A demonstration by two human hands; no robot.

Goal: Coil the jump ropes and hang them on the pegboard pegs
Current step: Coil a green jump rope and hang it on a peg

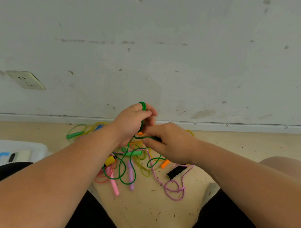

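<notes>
My left hand (131, 122) grips several loops of the dark green jump rope (143, 105), which stick out above my fingers. My right hand (167, 142) pinches a strand of the same green rope just below and to the right. The rest of that rope trails down in loose loops (122, 175) onto the floor. Under my hands lies a tangle of other ropes: a pink braided cord (170, 188), a green handle (134, 153), pink (114, 185) and lilac (131, 176) handles, an orange handle (165, 164), a yellow one (109, 160). No pegboard is in view.
A scuffed white wall (160, 51) with a socket (26, 80) rises just behind the ropes. A white plastic box (33, 147) sits at the left. A black foam handle (176, 172) lies by my right forearm. My knees frame the beige floor (152, 210).
</notes>
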